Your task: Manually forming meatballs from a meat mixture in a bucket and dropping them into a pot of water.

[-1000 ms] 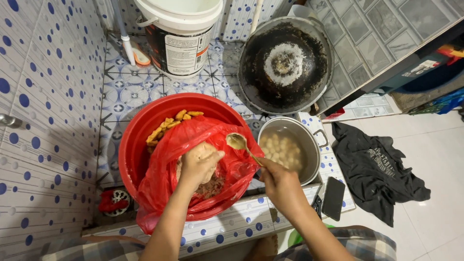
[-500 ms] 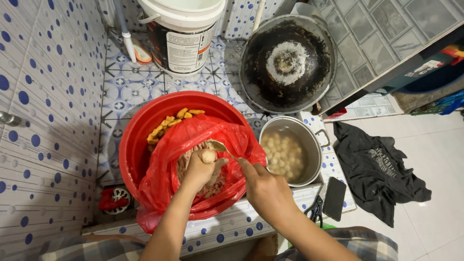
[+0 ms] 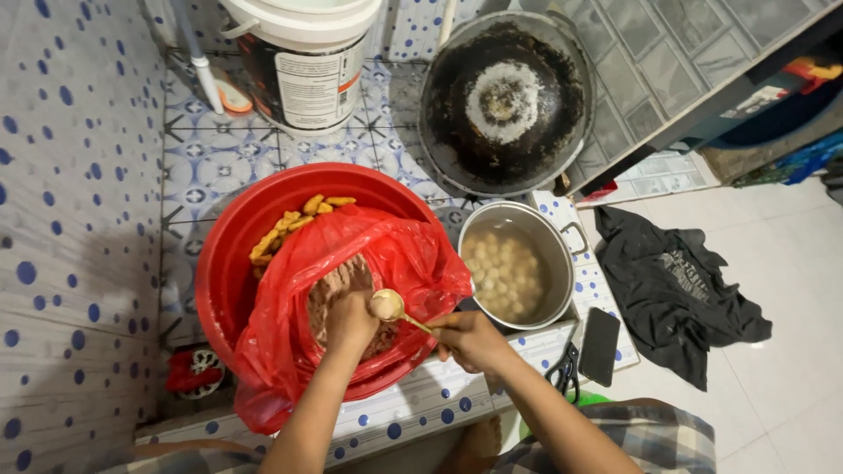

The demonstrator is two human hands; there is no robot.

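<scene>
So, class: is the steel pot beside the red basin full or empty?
Partly full. The steel pot holds pale round balls in cloudy liquid, lying below its rim; it stands upright, uncovered, right of the red basin.

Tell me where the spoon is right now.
In the head view, the spoon is in the right hand, its bowl against the left hand over the red bag, left of the steel pot.

White bucket [image 3: 303, 53] at back: rectangular pale label with dark and orange bands. Dark phone [image 3: 600, 346], screen blank, beside the scissors [image 3: 562, 373].
</scene>
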